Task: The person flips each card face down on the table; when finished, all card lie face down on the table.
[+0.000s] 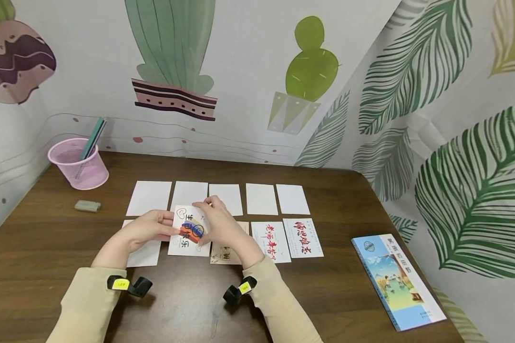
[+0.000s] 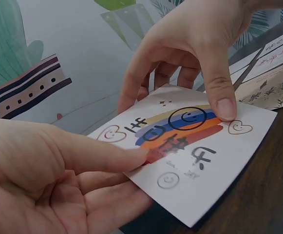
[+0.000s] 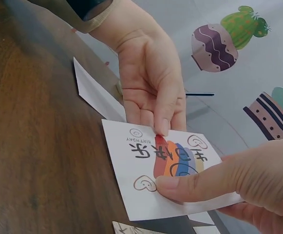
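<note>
Both hands hold one white card with a rainbow and smiley print (image 1: pixel 189 231) (image 2: pixel 190 156) (image 3: pixel 153 168) just above the dark wooden table (image 1: pixel 47 247). My left hand (image 1: pixel 148 228) (image 2: pixel 68 170) (image 3: pixel 151 92) pinches its left edge, thumb on top and fingers under. My right hand (image 1: pixel 216 224) (image 2: pixel 195 53) (image 3: pixel 238 180) pinches its right edge, thumb pressed by a heart mark. The card is tilted, its far edge raised.
A back row of several blank white cards (image 1: pixel 262 198) lies on the table. In the front row are two cards with red writing (image 1: pixel 302 237), a beige card (image 1: pixel 225 252) and a blank one (image 1: pixel 143 252). A pink mesh cup (image 1: pixel 78 164), an eraser (image 1: pixel 87 206), a blue book (image 1: pixel 396 281).
</note>
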Demonstrator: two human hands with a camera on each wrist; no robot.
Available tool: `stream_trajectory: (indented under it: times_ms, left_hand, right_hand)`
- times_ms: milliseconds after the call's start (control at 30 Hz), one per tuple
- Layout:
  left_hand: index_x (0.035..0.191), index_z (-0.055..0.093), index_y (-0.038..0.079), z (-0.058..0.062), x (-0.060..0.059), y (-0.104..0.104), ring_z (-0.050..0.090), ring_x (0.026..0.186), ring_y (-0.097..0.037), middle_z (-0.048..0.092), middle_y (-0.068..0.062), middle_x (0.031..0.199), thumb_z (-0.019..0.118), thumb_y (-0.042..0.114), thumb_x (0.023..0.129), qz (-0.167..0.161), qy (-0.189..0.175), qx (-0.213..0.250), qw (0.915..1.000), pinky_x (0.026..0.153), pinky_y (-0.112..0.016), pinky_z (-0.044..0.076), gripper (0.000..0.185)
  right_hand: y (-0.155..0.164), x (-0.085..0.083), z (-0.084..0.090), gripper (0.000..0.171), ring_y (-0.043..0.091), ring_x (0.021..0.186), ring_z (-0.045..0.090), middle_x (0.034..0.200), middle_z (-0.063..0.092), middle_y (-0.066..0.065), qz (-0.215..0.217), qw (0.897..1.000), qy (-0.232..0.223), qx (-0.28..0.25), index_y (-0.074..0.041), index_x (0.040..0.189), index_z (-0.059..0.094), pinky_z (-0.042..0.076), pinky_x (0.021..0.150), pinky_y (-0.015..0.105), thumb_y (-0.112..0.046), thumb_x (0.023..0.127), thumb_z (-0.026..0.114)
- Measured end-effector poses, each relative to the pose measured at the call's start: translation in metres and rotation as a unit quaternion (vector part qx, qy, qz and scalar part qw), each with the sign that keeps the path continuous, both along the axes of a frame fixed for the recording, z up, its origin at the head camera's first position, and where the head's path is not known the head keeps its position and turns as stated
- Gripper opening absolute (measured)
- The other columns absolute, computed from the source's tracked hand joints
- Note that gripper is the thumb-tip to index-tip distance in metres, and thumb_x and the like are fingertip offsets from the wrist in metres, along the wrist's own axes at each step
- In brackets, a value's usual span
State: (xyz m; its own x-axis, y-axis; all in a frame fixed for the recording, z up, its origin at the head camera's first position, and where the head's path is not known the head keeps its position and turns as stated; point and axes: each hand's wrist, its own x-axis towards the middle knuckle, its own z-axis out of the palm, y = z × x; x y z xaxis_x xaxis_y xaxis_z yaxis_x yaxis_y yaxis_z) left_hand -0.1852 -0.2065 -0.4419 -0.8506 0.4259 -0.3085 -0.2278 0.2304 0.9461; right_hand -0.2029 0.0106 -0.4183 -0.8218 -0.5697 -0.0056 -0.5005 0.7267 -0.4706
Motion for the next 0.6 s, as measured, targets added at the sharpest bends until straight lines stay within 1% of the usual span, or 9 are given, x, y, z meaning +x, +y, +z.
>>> stream_trajectory:
  times_ms: [100,167,233,333,400,433,500,533,600]
  left_hand:
    - [0.137,0.035,-0.021,0.004,0.001,-0.001,0.069,0.100,-0.016,0.064,-0.027,0.123,0.062,0.006,0.094,-0.001,0.007,0.000,1.0000,0.090,-0.035,0.057,0.058]
    - [0.138,0.034,-0.021,0.007,0.001,-0.002,0.068,0.100,-0.014,0.062,-0.028,0.125,0.061,0.006,0.094,0.000,0.017,-0.002,0.9999,0.091,-0.035,0.056,0.058]
    - [0.139,0.034,-0.020,0.012,0.002,-0.004,0.068,0.099,-0.011,0.062,-0.028,0.125,0.062,0.008,0.094,0.010,0.029,-0.010,0.9995,0.091,-0.034,0.056,0.059]
    - [0.139,0.035,-0.019,0.019,0.004,-0.008,0.067,0.096,-0.007,0.061,-0.029,0.126,0.062,0.009,0.095,0.033,0.050,-0.025,0.9979,0.089,-0.031,0.057,0.059]
    - [0.139,0.034,-0.020,0.024,0.005,-0.010,0.065,0.096,-0.004,0.059,-0.031,0.128,0.061,0.010,0.095,0.053,0.066,-0.035,0.9958,0.089,-0.030,0.057,0.060]
    - [0.140,0.033,-0.020,0.026,0.005,-0.012,0.065,0.098,-0.005,0.057,-0.033,0.130,0.061,0.011,0.096,0.062,0.076,-0.040,0.9944,0.089,-0.030,0.057,0.060]
    - [0.141,0.031,-0.020,0.029,0.006,-0.013,0.064,0.101,-0.006,0.053,-0.035,0.133,0.060,0.012,0.097,0.079,0.091,-0.047,0.9916,0.089,-0.029,0.057,0.062]
    - [0.141,0.029,-0.021,0.031,0.006,-0.013,0.064,0.103,-0.008,0.050,-0.037,0.135,0.060,0.012,0.097,0.084,0.098,-0.049,0.9904,0.090,-0.030,0.056,0.063]
    - [0.143,0.026,-0.021,0.033,0.007,-0.012,0.063,0.105,-0.008,0.046,-0.038,0.138,0.059,0.012,0.097,0.090,0.106,-0.044,0.9894,0.090,-0.028,0.056,0.065]
  right_hand:
    - [0.003,-0.001,0.002,0.094,0.020,0.125,0.046,0.138,0.043,0.008,-0.006,1.000,0.005,-0.013,-0.015,0.145,0.046,0.044,0.106,0.029,-0.018,0.064,0.093]
    - [0.005,-0.002,0.004,0.091,0.022,0.129,0.046,0.142,0.043,0.008,-0.015,0.999,0.017,-0.031,-0.015,0.146,0.045,0.043,0.108,0.031,-0.019,0.068,0.091]
    - [0.007,-0.002,0.006,0.086,0.023,0.132,0.045,0.144,0.043,0.008,-0.030,0.997,0.037,-0.057,-0.015,0.146,0.044,0.042,0.110,0.035,-0.020,0.073,0.088]
    - [0.008,0.000,0.011,0.074,0.025,0.132,0.047,0.143,0.047,0.008,-0.050,0.991,0.069,-0.103,-0.013,0.143,0.047,0.043,0.109,0.038,-0.018,0.079,0.082]
    - [0.006,0.003,0.015,0.064,0.023,0.127,0.053,0.139,0.053,0.008,-0.049,0.988,0.083,-0.121,-0.012,0.140,0.050,0.045,0.106,0.035,-0.016,0.082,0.079]
    - [0.004,0.005,0.016,0.061,0.022,0.124,0.056,0.136,0.056,0.008,-0.042,0.987,0.083,-0.128,-0.011,0.138,0.052,0.047,0.104,0.032,-0.016,0.084,0.077]
    - [-0.001,0.009,0.017,0.054,0.019,0.117,0.061,0.131,0.062,0.007,-0.023,0.987,0.071,-0.140,-0.011,0.137,0.054,0.050,0.098,0.026,-0.015,0.087,0.074]
    - [-0.004,0.011,0.018,0.052,0.018,0.114,0.063,0.128,0.065,0.007,-0.011,0.988,0.062,-0.143,-0.010,0.137,0.055,0.050,0.096,0.023,-0.015,0.088,0.072]
    - [-0.009,0.016,0.018,0.049,0.016,0.110,0.066,0.126,0.067,0.007,0.006,0.988,0.046,-0.148,-0.010,0.138,0.055,0.051,0.091,0.018,-0.015,0.090,0.069]
